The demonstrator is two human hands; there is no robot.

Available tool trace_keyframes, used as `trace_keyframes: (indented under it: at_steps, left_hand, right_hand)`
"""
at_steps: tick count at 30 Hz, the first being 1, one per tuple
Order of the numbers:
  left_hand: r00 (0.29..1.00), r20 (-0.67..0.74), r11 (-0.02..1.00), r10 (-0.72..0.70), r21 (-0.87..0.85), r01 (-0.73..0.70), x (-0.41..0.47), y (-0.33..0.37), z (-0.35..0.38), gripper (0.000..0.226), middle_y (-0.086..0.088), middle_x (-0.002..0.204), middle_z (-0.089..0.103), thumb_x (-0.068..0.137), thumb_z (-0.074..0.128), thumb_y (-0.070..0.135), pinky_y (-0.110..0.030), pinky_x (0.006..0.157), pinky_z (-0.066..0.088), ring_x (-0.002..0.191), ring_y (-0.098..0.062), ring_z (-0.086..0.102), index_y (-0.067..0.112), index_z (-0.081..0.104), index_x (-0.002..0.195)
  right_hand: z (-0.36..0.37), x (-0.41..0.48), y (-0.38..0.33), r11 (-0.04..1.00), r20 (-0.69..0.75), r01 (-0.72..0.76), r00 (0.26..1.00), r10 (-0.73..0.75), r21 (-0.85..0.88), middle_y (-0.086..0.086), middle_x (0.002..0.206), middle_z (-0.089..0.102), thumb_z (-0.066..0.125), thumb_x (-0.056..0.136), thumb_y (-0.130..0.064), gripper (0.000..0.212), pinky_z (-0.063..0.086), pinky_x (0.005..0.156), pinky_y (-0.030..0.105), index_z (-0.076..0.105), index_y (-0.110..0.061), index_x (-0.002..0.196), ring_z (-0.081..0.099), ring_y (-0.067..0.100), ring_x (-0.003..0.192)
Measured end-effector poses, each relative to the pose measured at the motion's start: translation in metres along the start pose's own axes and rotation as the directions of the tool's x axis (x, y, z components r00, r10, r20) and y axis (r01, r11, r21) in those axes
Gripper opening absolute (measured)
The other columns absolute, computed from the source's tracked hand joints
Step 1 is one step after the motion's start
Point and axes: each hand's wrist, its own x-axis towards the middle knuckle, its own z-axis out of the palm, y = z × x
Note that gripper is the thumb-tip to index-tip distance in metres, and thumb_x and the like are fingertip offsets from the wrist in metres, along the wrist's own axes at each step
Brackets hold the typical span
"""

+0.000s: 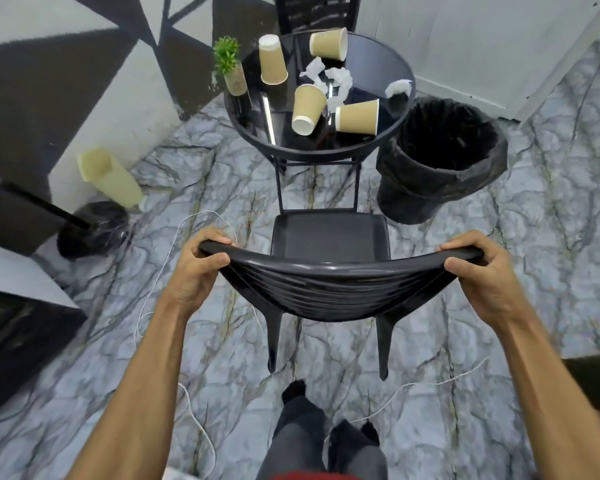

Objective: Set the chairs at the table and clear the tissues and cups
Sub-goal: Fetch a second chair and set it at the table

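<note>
Chair [329,237] on marble floor [499,271]

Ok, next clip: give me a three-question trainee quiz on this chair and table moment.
1. True or false: both hands grip the top rail of the chair.
2. How many paper cups are on the table?
A) two B) four C) six
3. Fill in: the bin lined with a black bag stands on the floor beside the table on the person's ____ side.

Key:
1. True: the left hand and right hand hold its two ends.
2. B: one upside-down cup and three lying cups, with tissues among them.
3. right
</note>
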Motion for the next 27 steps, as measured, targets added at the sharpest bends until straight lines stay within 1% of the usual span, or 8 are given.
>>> trace_keyframes:
  at_steps: [3,5,7,9,16,20,24,27]
  left_hand:
    - [1.000,-0.018,1.000,-0.005,0.008,0.005,0.015,0.004,-0.017,0.040,-0.002,0.081,0.064,0.050,0.093,0.033,-0.029,0.077,0.047,0.081,-0.022,0.059,0.020,0.068,0.078]
    - [1.000,-0.014,1.000,-0.009,0.020,0.010,0.025,0.009,-0.023,0.034,-0.001,0.079,0.066,0.051,0.090,0.025,-0.026,0.073,0.049,0.077,-0.019,0.061,0.021,0.068,0.077]
    - [1.000,-0.002,1.000,-0.003,0.019,0.003,0.036,0.014,-0.027,0.030,0.002,0.077,0.066,0.052,0.087,0.021,-0.022,0.070,0.051,0.074,-0.015,0.063,0.022,0.069,0.076]
    - [1.000,0.007,1.000,0.009,0.017,-0.009,0.045,0.017,-0.030,0.036,0.002,0.077,0.065,0.050,0.092,0.030,-0.021,0.070,0.051,0.075,-0.014,0.063,0.022,0.069,0.076]
    - [1.000,-0.025,1.000,0.004,0.006,-0.004,0.072,0.010,-0.040,0.043,-0.002,0.080,0.060,0.045,0.095,0.033,-0.021,0.070,0.050,0.076,-0.017,0.058,0.019,0.067,0.074]
    - [0.999,-0.034,0.999,-0.022,0.024,0.023,0.084,-0.004,-0.043,0.041,0.001,0.077,0.060,0.043,0.095,0.032,-0.022,0.069,0.049,0.076,-0.016,0.059,0.021,0.066,0.070]
    - [0.998,-0.025,0.997,-0.049,0.051,0.051,0.089,-0.013,-0.041,0.029,0.003,0.076,0.062,0.047,0.086,0.017,-0.021,0.066,0.049,0.074,-0.014,0.060,0.022,0.066,0.068]
    - [0.998,-0.017,0.997,-0.056,0.049,0.056,0.084,-0.018,-0.043,0.040,-0.001,0.079,0.060,0.043,0.094,0.028,-0.022,0.067,0.050,0.076,-0.015,0.060,0.020,0.066,0.070]
  right_hand:
    - [0.013,0.022,0.005,1.000,0.009,0.005,1.000,-0.005,-0.016,-0.003,0.076,0.067,0.094,0.043,-0.044,0.042,0.051,0.071,0.019,0.073,-0.024,0.073,0.061,0.014,0.075]
    - [0.019,0.036,0.006,1.000,0.021,0.009,1.000,-0.009,-0.020,-0.003,0.076,0.067,0.092,0.048,-0.028,0.032,0.051,0.071,0.019,0.073,-0.025,0.073,0.061,0.014,0.075]
    - [0.025,0.049,0.006,1.000,0.031,0.021,0.999,-0.020,-0.015,-0.005,0.075,0.067,0.078,0.060,-0.005,0.024,0.051,0.070,0.018,0.073,-0.026,0.072,0.062,0.011,0.074]
    - [0.027,0.060,0.009,1.000,0.042,0.022,0.999,-0.021,-0.017,-0.006,0.074,0.066,0.066,0.066,0.002,0.029,0.050,0.069,0.018,0.072,-0.026,0.072,0.061,0.010,0.073]
    - [0.029,0.095,0.017,1.000,0.079,0.020,0.997,-0.020,0.002,-0.007,0.074,0.066,0.067,0.063,0.002,0.030,0.050,0.070,0.018,0.072,-0.026,0.070,0.060,0.011,0.074]
    - [0.023,0.108,0.033,0.998,0.079,-0.056,0.995,0.055,0.010,-0.006,0.073,0.065,0.062,0.064,0.007,0.031,0.049,0.069,0.016,0.071,-0.022,0.067,0.061,0.009,0.072]
    - [0.011,0.112,0.044,0.992,0.081,-0.123,0.989,0.123,0.005,-0.001,0.075,0.064,0.062,0.063,0.007,0.029,0.050,0.070,0.020,0.071,-0.020,0.067,0.060,0.014,0.074]
    - [0.005,0.110,0.046,0.988,0.101,-0.151,0.983,0.151,-0.005,-0.001,0.076,0.064,0.062,0.063,0.007,0.028,0.051,0.068,0.020,0.071,-0.019,0.067,0.060,0.013,0.073]
